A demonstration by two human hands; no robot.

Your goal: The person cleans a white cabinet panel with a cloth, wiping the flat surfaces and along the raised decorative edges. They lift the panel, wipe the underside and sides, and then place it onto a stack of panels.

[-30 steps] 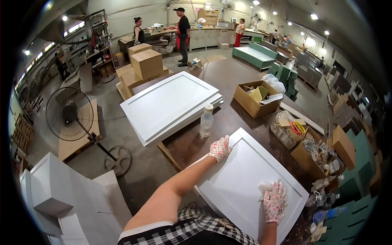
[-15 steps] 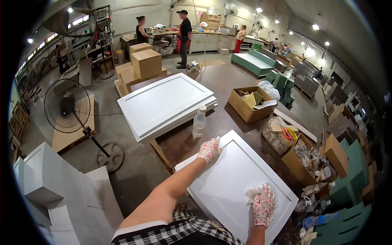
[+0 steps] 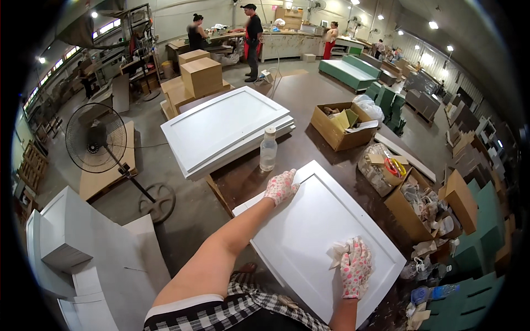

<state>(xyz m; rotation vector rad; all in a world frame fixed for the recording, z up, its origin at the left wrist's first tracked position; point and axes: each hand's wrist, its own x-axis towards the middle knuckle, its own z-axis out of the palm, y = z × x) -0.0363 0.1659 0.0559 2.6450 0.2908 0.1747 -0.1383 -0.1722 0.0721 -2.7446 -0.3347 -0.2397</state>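
A white framed cabinet door (image 3: 309, 231) lies slantwise before me at the table's near edge. My left hand (image 3: 281, 186), in a white glove with pink-red spots, grips the door's upper left side, its fingers curled at the rim. In a matching glove, my right hand (image 3: 356, 267) presses on the recessed face near the right side. A crumpled whitish wiping cloth (image 3: 337, 255) pokes out beside its thumb, the rest covered by the hand. Just beyond my left hand stands a clear bottle (image 3: 269, 150) with a white cap and some liquid inside.
More white doors (image 3: 226, 127) are stacked at the far left of the brown table (image 3: 298, 138). Cardboard boxes of scraps (image 3: 342, 129) and red-yellow scissors (image 3: 395, 166) line the right. A pedestal fan (image 3: 96, 138) and white cabinet pieces (image 3: 105, 265) stand left. Several people work farther off.
The whole view has shifted slightly, with the table scene a little higher. Both hands keep nearly the same places on the door, the right still on the cloth.
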